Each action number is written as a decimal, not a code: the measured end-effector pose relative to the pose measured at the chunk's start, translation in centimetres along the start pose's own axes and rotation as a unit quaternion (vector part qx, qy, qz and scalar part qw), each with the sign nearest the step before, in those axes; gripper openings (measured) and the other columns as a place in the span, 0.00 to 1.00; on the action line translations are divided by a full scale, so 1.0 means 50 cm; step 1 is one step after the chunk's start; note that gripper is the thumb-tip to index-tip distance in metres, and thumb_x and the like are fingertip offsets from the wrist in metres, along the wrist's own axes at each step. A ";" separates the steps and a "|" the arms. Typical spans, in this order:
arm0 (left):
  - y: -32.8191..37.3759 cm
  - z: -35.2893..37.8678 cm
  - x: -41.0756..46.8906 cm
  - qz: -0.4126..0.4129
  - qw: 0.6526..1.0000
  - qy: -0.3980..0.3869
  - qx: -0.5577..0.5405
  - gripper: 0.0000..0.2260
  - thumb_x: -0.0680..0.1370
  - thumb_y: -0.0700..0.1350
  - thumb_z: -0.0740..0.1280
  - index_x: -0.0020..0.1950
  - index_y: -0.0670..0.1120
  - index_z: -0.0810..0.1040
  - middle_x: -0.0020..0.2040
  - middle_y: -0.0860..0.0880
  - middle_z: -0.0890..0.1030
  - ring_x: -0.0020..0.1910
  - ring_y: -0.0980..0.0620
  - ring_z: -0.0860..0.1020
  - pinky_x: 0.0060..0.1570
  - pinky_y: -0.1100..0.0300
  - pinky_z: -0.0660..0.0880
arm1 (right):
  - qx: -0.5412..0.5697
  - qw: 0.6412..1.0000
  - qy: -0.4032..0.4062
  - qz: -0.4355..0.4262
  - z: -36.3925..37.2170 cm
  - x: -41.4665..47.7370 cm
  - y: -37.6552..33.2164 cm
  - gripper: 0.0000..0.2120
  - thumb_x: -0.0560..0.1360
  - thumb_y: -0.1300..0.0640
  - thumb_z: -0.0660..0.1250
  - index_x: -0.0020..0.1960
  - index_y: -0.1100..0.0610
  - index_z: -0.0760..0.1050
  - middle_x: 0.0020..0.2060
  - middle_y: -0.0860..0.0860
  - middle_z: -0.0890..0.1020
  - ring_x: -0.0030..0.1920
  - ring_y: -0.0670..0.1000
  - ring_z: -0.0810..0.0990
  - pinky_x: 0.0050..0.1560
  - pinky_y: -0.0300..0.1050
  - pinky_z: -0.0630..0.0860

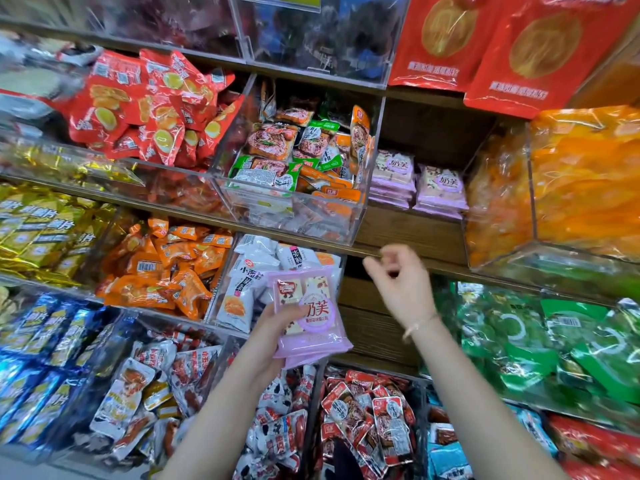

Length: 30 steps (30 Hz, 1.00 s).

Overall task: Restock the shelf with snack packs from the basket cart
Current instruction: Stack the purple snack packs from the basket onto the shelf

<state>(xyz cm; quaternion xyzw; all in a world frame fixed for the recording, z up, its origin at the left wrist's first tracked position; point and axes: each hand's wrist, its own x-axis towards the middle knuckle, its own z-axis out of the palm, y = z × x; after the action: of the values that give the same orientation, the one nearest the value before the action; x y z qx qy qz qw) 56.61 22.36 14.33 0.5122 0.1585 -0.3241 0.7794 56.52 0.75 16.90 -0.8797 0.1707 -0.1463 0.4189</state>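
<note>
Pink snack packs [309,318], a small stack in glossy film, sit in the left hand [272,336] with the thumb over the top face. They look light, soft and slippery, best pinched across the flat sides. The right hand [404,285] hovers empty, fingers loosely curled, below the wooden shelf [410,228], where matching pink stacks [420,185] lie between crowded clear bins [287,211].

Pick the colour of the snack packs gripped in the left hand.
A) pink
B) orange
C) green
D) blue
A: the left hand grips pink packs, the same colour as the stacks on the wooden shelf above.
</note>
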 end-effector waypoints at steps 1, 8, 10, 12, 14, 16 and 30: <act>-0.006 0.006 0.000 -0.002 1.000 -0.005 0.000 0.33 0.60 0.46 0.76 0.63 0.39 0.74 0.57 0.41 0.81 0.53 0.42 0.81 0.44 0.53 0.79 | 0.025 0.997 -0.073 0.015 0.008 -0.040 -0.005 0.17 0.70 0.42 0.68 0.51 0.54 0.74 0.47 0.49 0.77 0.46 0.47 0.77 0.43 0.27 0.70; -0.036 0.055 -0.003 0.016 0.999 -0.020 0.021 0.27 0.61 0.46 0.77 0.56 0.45 0.72 0.47 0.46 0.80 0.38 0.52 0.85 0.32 0.61 0.79 | 0.165 0.957 -0.197 0.135 0.029 -0.149 -0.004 0.21 0.66 0.48 0.75 0.52 0.57 0.73 0.50 0.59 0.79 0.44 0.50 0.75 0.45 0.37 0.74; -0.040 0.061 -0.008 0.012 1.000 -0.010 0.018 0.26 0.65 0.51 0.75 0.56 0.50 0.66 0.45 0.53 0.76 0.33 0.59 0.83 0.27 0.64 0.77 | 0.202 0.950 -0.193 0.141 0.021 -0.151 0.001 0.16 0.69 0.51 0.73 0.51 0.60 0.75 0.48 0.61 0.80 0.44 0.52 0.77 0.47 0.46 0.76; -0.041 0.064 -0.009 0.024 0.998 -0.001 0.059 0.29 0.66 0.60 0.71 0.60 0.52 0.63 0.46 0.56 0.74 0.33 0.65 0.80 0.27 0.67 0.75 | 0.239 0.943 -0.181 0.144 0.015 -0.151 0.006 0.12 0.72 0.53 0.71 0.48 0.62 0.77 0.42 0.57 0.82 0.42 0.51 0.78 0.43 0.42 0.76; -0.041 0.068 -0.005 0.034 0.994 0.007 0.101 0.33 0.62 0.68 0.67 0.61 0.51 0.67 0.50 0.55 0.77 0.43 0.61 0.79 0.35 0.64 0.76 | 0.268 0.937 -0.158 0.157 0.011 -0.151 0.013 0.10 0.74 0.54 0.68 0.47 0.61 0.78 0.41 0.53 0.83 0.41 0.48 0.79 0.42 0.37 0.75; -0.040 0.069 0.002 0.034 0.993 0.018 0.112 0.29 0.66 0.68 0.65 0.58 0.52 0.67 0.48 0.56 0.75 0.44 0.59 0.75 0.43 0.59 0.74 | 0.314 0.921 -0.130 0.193 0.011 -0.152 0.024 0.08 0.76 0.54 0.65 0.48 0.58 0.78 0.44 0.52 0.84 0.43 0.48 0.81 0.41 0.39 0.77; -0.060 0.035 0.061 0.078 0.978 0.044 0.186 0.20 0.69 0.64 0.71 0.57 0.58 0.73 0.58 0.59 0.75 0.57 0.58 0.73 0.54 0.56 0.65 | 0.472 0.826 0.165 0.258 -0.076 0.100 0.048 0.07 0.76 0.54 0.66 0.43 0.54 0.70 0.39 0.53 0.79 0.20 0.44 0.72 0.20 0.33 0.67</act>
<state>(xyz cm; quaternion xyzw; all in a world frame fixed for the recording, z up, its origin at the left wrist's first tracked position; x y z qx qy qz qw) 56.73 18.93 11.23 0.6727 0.0895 -0.2635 0.6856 59.08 -5.38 17.89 -0.4611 0.3683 -0.2387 0.7712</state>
